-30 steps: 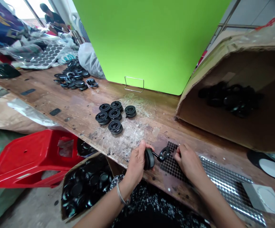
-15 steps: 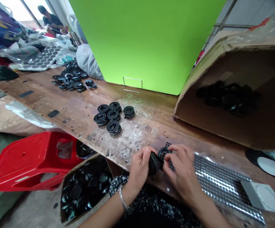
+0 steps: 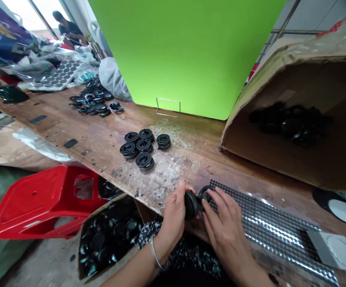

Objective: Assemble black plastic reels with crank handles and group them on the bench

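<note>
My left hand is closed round a thick black disc-shaped part, held on edge with the thumb on top. A black ring stands out from its right side; whether the two are joined I cannot tell. The fingers of my right hand are bent over that ring and grip it at its right side. Under and beside the right hand lies a shiny sheet of small black dots. Several round black parts with open ring tops stand in a group on the wooden table, beyond the left hand.
A green board with a wire handle stands behind. To the right, a cardboard box lies open with black parts inside. A pile of black parts sits at the back left. Below are a red stool and a carton of black discs.
My right hand's fingers have shifted slightly and lie flatter along the ring. The left hand still holds the disc-shaped part. The view has turned a little.
</note>
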The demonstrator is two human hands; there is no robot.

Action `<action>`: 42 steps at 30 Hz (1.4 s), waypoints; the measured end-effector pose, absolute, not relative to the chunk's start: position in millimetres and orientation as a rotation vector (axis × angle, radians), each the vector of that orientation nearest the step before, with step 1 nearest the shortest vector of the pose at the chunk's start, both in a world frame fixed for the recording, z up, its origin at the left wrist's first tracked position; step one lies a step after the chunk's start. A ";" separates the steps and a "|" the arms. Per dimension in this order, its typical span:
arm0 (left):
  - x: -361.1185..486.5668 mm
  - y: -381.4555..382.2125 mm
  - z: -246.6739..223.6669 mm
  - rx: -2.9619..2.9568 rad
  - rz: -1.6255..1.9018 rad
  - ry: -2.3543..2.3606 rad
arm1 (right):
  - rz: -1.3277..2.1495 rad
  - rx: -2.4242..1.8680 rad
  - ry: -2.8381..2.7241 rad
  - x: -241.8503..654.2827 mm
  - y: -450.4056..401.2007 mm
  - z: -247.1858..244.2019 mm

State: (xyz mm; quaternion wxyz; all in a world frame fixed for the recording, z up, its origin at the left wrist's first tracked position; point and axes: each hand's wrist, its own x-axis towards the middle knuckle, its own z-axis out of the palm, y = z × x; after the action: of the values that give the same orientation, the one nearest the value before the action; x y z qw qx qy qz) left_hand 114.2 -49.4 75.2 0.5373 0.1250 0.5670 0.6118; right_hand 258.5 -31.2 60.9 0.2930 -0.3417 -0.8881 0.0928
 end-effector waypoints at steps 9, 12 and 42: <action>96.6 -51.2 91.6 0.787 1.378 1.349 | 1.072 -1.074 -2.071 268.9 14.1 73.0; 83.5 -54.2 94.1 1.510 1.295 1.356 | 1.498 -1.166 -1.894 270.3 19.9 82.6; 84.0 -47.9 72.9 0.322 1.609 1.400 | 0.480 -1.359 -2.526 272.3 29.0 30.7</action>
State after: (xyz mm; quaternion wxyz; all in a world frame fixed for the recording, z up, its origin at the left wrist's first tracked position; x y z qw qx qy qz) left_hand 84.0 -47.9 72.9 0.4727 0.1316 0.5719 0.6574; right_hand 272.3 29.0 30.7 0.1163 -0.4640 -0.8627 0.1640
